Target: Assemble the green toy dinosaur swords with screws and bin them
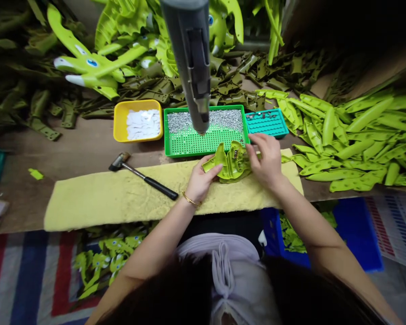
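Observation:
My left hand (201, 180) grips a lime-green plastic shell (235, 167), thumb pressed on its near edge. The shell's hollow, ribbed inside faces up, with a small metallic-looking part (236, 154) in it. At the shell's right end is my right hand (267, 158), its fingers bent and close to that edge. Whatever lies between them is too small or hidden to name. Below both hands lies a yellow cloth pad (88, 198). A hammer (144, 176) with a black handle rests partly on it, left of my left hand.
Behind the pad stand a green tray of screws (205, 149), a yellow tub (118, 122) with white pieces, and a teal tray (267, 128). A grey power screwdriver (192, 67) hangs above. Lime-green parts (355, 140) pile up at right; a blue bin (358, 234) sits below.

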### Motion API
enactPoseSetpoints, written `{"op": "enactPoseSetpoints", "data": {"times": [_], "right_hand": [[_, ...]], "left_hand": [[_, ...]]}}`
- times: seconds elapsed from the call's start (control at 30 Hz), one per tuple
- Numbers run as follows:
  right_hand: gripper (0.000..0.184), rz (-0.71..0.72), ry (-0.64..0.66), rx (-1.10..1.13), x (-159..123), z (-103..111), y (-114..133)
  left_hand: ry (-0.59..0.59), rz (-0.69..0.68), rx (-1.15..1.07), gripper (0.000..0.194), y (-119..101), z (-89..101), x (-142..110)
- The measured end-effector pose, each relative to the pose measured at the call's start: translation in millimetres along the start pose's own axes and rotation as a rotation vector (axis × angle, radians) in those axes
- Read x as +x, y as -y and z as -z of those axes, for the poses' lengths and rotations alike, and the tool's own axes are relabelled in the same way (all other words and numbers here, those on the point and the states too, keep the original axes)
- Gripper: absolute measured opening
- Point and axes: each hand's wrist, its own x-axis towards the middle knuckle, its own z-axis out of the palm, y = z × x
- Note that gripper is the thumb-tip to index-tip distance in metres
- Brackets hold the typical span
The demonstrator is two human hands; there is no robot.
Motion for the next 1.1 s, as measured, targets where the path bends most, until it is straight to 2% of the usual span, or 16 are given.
{"op": "enactPoseSetpoints", "data": {"times": [0.13,0.2,0.3,0.4,0.47,0.57,0.6,0.67,0.73,0.77,0.8,0.87,0.93,1.0,1.03,1.1], "right_hand": [[0.025,-0.199,0.084,0.095,12.0,-3.6,2.3],[0.018,-0.194,0.061,0.169,9.6,4.7,8.6],[0.017,-0.090,0.007,0.270,-9.3,29.6,23.6],[0.020,-0.033,0.027,0.328,-37.3,51.8,34.8],[0.017,-0.103,0.027,0.383,-53.5,56.8,35.7],[0.010,-0.311,-0.030,0.496,-69.1,51.2,29.1],[0.009,-0.375,-0.056,0.530,-72.4,47.8,26.3],[0.009,-0.466,-0.094,0.580,-77.2,41.3,21.6],[0.010,-0.514,-0.110,0.613,-80.6,36.8,19.7],[0.010,-0.529,-0.113,0.626,-81.9,35.2,19.7],[0.009,-0.536,-0.114,0.636,-82.9,33.8,20.1],[0.008,-0.538,-0.126,0.642,-83.8,30.7,21.6],[0.011,-0.554,-0.137,0.654,-83.0,26.2,23.6],[0.020,-0.616,-0.110,0.704,-81.1,21.1,26.7],[0.024,-0.653,-0.075,0.724,-80.1,19.3,28.8],[0.029,-0.707,0.015,0.725,-78.2,18.1,33.8]], "left_hand": [[0.065,-0.041,0.103,0.063,2.9,4.6,-6.9],[0.101,-0.054,0.158,0.065,-0.4,9.6,-14.0],[0.122,-0.060,0.205,0.063,-16.2,14.0,-18.5],[0.181,-0.062,0.276,0.053,-38.0,3.3,-3.5],[0.267,-0.085,0.442,0.041,-49.3,-13.6,14.3],[0.360,-0.287,0.836,0.024,-51.3,-41.0,28.5],[0.336,-0.406,0.945,0.021,-46.6,-46.8,24.6],[0.198,-0.647,1.103,0.027,-29.8,-50.2,2.2],[0.053,-0.762,1.260,0.047,-7.5,-44.0,-32.6],[0.056,-0.756,1.367,0.065,3.3,-39.2,-49.7],[0.118,-0.714,1.480,0.075,12.1,-34.5,-63.9],[0.256,-0.651,1.654,0.063,19.7,-25.9,-78.0],[0.312,-0.665,1.734,0.047,9.7,-14.8,-73.1],[0.272,-0.732,1.728,0.040,-13.8,5.1,-59.3],[0.201,-0.752,1.710,0.041,-27.1,19.2,-53.1],[-0.049,-0.721,1.680,0.046,-49.9,53.9,-47.1]]}}
